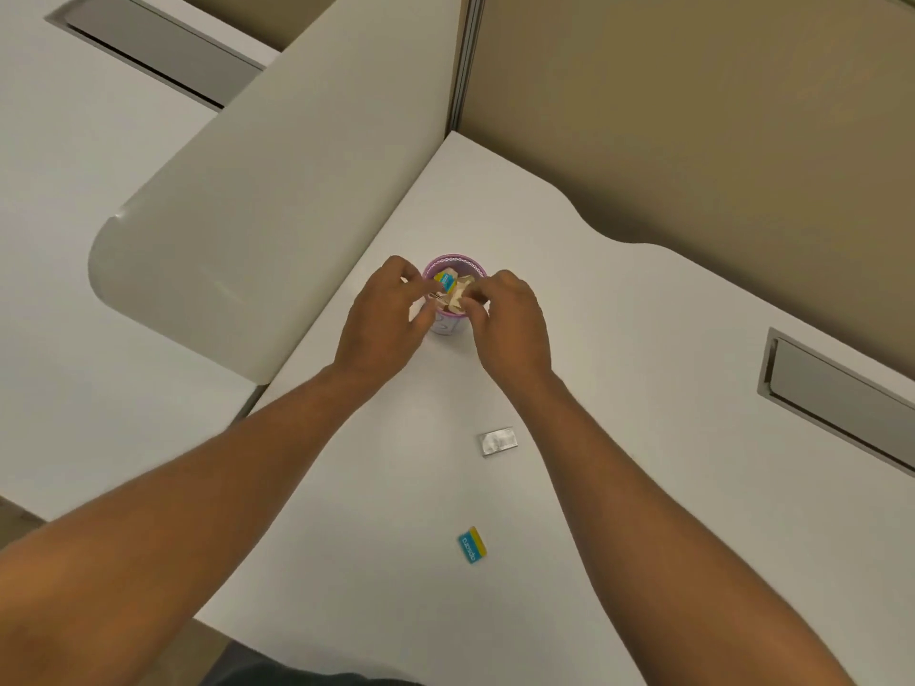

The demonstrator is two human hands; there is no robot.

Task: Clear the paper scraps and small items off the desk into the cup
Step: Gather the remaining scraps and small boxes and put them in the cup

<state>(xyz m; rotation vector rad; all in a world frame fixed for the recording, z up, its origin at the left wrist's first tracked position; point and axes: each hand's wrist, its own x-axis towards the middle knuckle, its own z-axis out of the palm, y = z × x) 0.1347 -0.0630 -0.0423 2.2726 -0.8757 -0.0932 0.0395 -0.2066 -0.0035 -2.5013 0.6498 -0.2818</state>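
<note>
A small pink-rimmed cup (448,325) stands on the white desk (619,388), holding a blue-and-yellow packet and crumpled beige paper scraps (458,292). My left hand (383,319) and my right hand (510,321) meet over the cup's mouth, fingertips pinched on the beige paper there. Nearer to me lie a silver foil piece (498,441) and a blue-and-yellow packet (472,545), both loose on the desk between my forearms.
A rounded grey divider panel (257,215) runs along the desk's left side. A tan partition wall (693,116) stands behind. A metal cable slot (837,403) is set into the desk at the right.
</note>
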